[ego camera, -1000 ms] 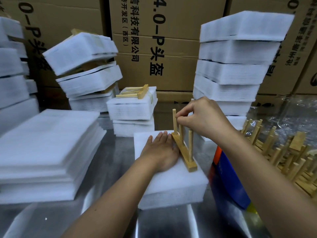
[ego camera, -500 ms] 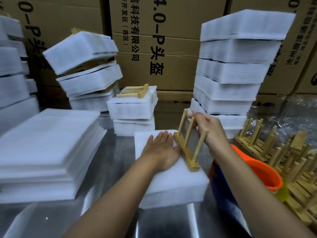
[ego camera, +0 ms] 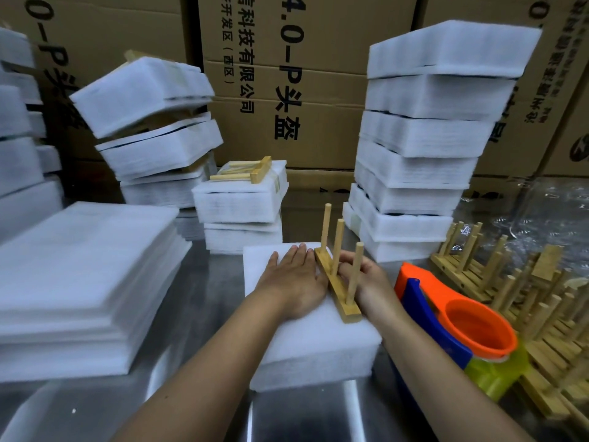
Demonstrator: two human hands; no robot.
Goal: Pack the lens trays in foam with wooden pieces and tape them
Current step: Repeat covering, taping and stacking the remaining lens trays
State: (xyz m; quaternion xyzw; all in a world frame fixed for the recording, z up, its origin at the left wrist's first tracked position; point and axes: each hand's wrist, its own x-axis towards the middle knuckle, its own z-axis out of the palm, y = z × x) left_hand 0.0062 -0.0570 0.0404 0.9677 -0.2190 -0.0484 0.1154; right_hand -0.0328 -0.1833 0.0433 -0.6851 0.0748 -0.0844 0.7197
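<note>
A white foam bundle (ego camera: 306, 346) lies on the steel table in front of me. On its top stands a wooden piece (ego camera: 338, 282), a bar with three upright pegs. My left hand (ego camera: 296, 279) lies flat on the foam, just left of the bar, fingers spread. My right hand (ego camera: 366, 279) is low on the bar's right side, fingers curled around its base and the nearest peg. An orange and blue tape dispenser (ego camera: 446, 320) sits right of the bundle.
A pile of wooden peg pieces (ego camera: 526, 298) lies at the right. Tall stacks of packed foam bundles (ego camera: 424, 148) stand behind, more at left (ego camera: 153, 129). A finished bundle with a wooden piece (ego camera: 242, 193) sits behind. Flat foam sheets (ego camera: 83, 275) are stacked left. Cardboard boxes (ego camera: 287, 74) form the back wall.
My right hand dropped from the peg tops to the bar's base. The wooden piece tilted right half a second ago and now stands upright again. The left hand stayed put.
</note>
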